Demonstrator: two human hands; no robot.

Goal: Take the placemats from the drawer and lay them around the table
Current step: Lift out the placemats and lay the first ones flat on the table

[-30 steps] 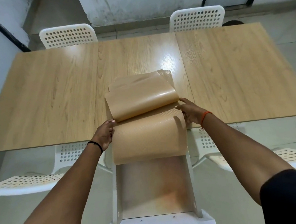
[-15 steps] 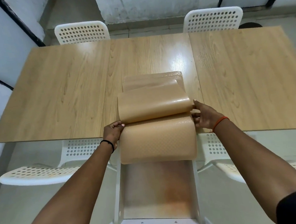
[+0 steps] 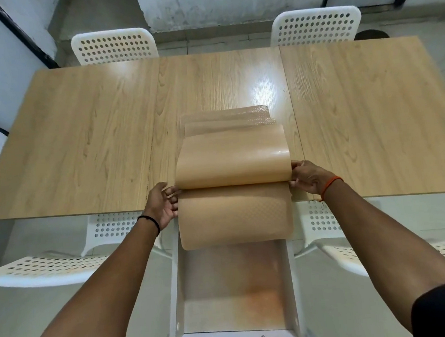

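A stack of tan placemats [image 3: 231,162] lies folded over the near edge of the wooden table [image 3: 82,141]. Its far ends rest flat on the tabletop. Its near part [image 3: 235,214] hangs down over the open white drawer [image 3: 235,288], which looks empty inside. My left hand [image 3: 163,204] grips the fold at its left side. My right hand [image 3: 309,178] grips the fold at its right side. The top mat bulges up in a smooth curve between my hands.
Two white perforated chairs [image 3: 114,45] [image 3: 315,25] stand at the far side of the table. Two more chairs [image 3: 49,267] [image 3: 374,252] are tucked under the near edge, left and right of the drawer. Walls close in at the left and back.
The placemats have slid further onto the table, away from the drawer, with both hands moving along at the fold. Less mat hangs over the drawer.
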